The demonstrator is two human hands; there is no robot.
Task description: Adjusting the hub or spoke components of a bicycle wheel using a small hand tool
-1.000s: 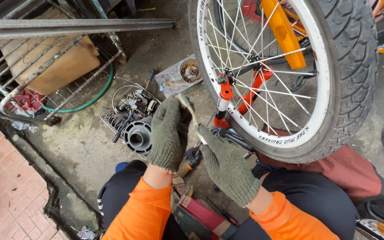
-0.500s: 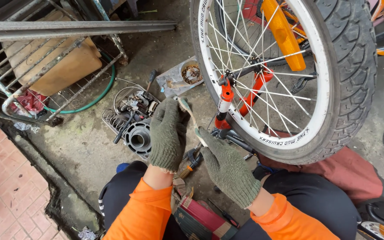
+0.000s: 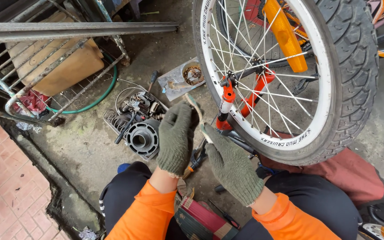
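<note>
Both my hands wear dark green knit gloves. My left hand (image 3: 175, 138) and my right hand (image 3: 230, 162) together pinch a thin pale strip (image 3: 194, 105) that runs up between them, just left of a bicycle wheel (image 3: 350, 84). The wheel has a white rim, a black knobby tyre, silver spokes and an orange reflector (image 3: 283, 33). An orange-red fork leg (image 3: 226, 104) with its axle end sits close to my right fingertips. My orange sleeves and black trousers fill the bottom of the view.
A wire tray of bike parts with a black round hub (image 3: 141, 139) lies left of my hands. Behind it are a flat tray with a small bowl (image 3: 193, 74), a metal rack (image 3: 36, 71), a green hose (image 3: 98, 98) and red brick paving (image 3: 1, 195).
My hands have stayed almost in place on the strip; the view has shifted only slightly.
</note>
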